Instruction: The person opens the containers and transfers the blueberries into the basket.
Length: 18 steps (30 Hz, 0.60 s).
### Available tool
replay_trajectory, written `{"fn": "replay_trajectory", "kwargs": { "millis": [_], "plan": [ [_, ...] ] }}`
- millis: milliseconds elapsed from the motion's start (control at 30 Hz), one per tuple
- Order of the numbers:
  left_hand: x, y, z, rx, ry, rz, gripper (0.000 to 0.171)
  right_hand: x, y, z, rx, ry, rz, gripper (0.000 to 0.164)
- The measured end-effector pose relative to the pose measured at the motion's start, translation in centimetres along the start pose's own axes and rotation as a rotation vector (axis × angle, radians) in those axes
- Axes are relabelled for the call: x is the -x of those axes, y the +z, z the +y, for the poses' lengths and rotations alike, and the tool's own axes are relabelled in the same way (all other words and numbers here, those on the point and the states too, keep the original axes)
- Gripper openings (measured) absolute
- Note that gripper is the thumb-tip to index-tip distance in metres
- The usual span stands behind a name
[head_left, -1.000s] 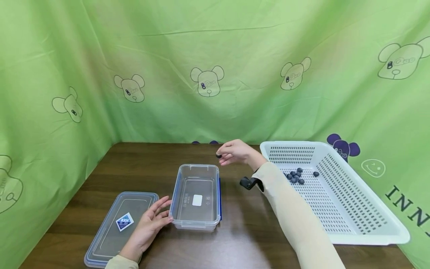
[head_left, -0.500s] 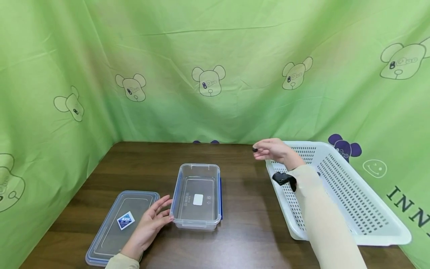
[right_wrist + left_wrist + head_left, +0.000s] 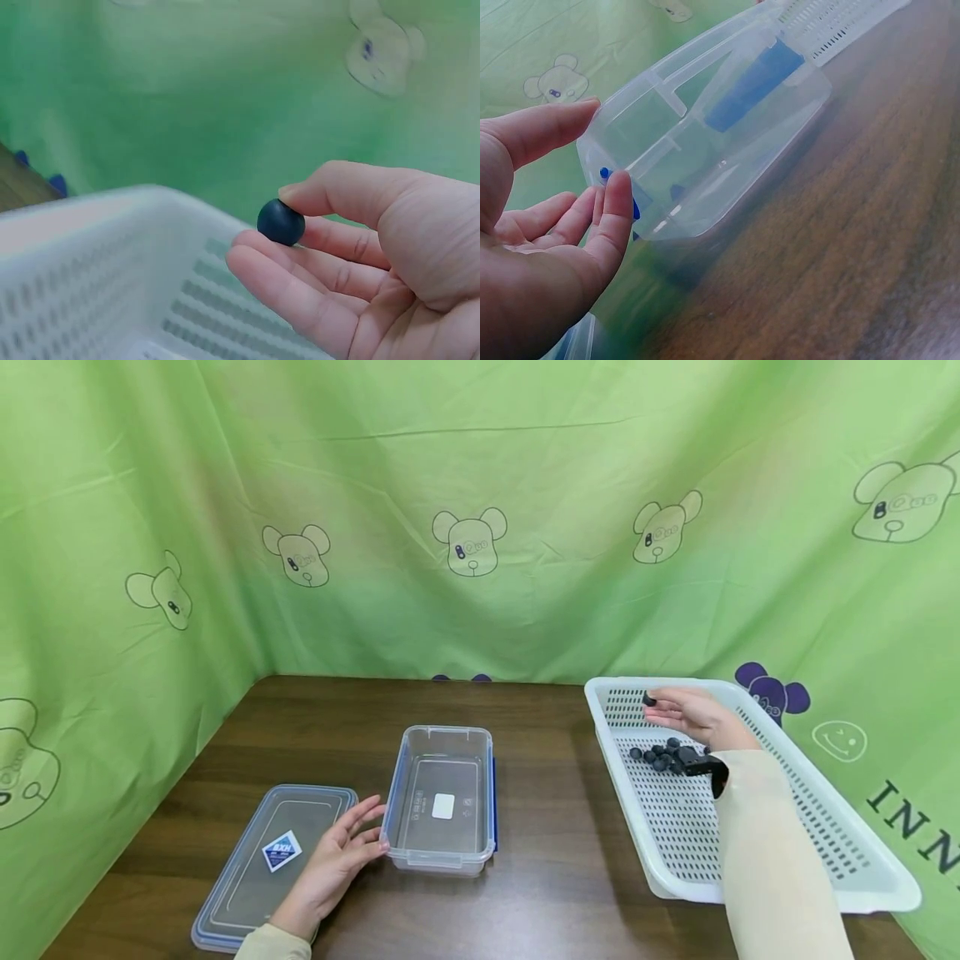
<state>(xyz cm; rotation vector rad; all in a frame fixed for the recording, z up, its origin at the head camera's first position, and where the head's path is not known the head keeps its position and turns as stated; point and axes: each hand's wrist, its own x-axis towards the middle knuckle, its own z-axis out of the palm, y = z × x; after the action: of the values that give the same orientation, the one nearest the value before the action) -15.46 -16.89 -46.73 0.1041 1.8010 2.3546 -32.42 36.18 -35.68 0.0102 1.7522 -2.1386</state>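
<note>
Between its thumb and fingertips, my right hand (image 3: 693, 714) pinches one dark, round blueberry (image 3: 281, 222), held up over the back part of a white slotted basket (image 3: 840, 893). Several more blueberries (image 3: 660, 758) lie in a loose cluster on the basket floor below, partly hidden by the wrist camera. My left hand (image 3: 330, 864) rests beside a clear plastic food container (image 3: 442, 839), thumb and fingertips at its near left corner, fingers loosely spread. The container stands without its lid and has blue side clips (image 3: 757, 82); a white label lies on its base.
To the left, partly under my left forearm, a clear lid (image 3: 300, 814) with a blue seal and diamond sticker (image 3: 282, 851) lies flat on the brown wooden table (image 3: 547, 877). A green printed curtain (image 3: 525, 610) hangs behind the table and along both sides.
My right hand has moved right, from beside the container's far right corner to over the basket, with the blueberry still pinched. The left hand and the container have stayed in place.
</note>
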Motion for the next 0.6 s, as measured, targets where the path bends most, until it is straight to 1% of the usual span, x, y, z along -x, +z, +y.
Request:
{"fn": "replay_trajectory", "kwargs": {
  "millis": [67, 133, 200, 267, 367, 467, 533, 600],
  "plan": [
    [0.0, 0.0, 0.0, 0.001, 0.005, 0.0, 0.076, 0.3, -1.0, 0.2, -0.05, 0.009, 0.013, 0.031],
    [-0.1, 0.0, -0.1, 0.001, 0.007, -0.001, 0.076, 0.5, -1.9, 0.4, -0.074, 0.026, 0.038, 0.03],
    [-0.1, -0.1, -0.2, 0.001, 0.007, -0.002, 0.076, 0.6, -2.7, 0.9, -0.066, 0.065, 0.079, 0.028],
    [-0.1, -0.1, -0.3, 0.003, 0.004, -0.004, 0.076, 0.8, -3.4, 1.4, -0.032, 0.116, 0.111, 0.026],
    [-0.1, -0.1, -0.4, 0.003, 0.001, -0.004, 0.076, 0.9, -4.3, 2.1, 0.075, 0.197, 0.134, 0.025],
    [-0.1, -0.2, -0.4, -0.001, -0.001, -0.003, 0.076, 1.0, -4.7, 2.6, 0.11, 0.25, 0.128, 0.024],
    [-0.1, -0.2, -0.4, -0.003, -0.001, -0.004, 0.076, 0.9, -4.7, 2.9, 0.119, 0.28, 0.123, 0.025],
    [-0.2, -0.2, -0.4, -0.005, -0.002, -0.005, 0.076, 0.9, -4.7, 3.2, 0.154, 0.303, 0.116, 0.027]
  ]
}}
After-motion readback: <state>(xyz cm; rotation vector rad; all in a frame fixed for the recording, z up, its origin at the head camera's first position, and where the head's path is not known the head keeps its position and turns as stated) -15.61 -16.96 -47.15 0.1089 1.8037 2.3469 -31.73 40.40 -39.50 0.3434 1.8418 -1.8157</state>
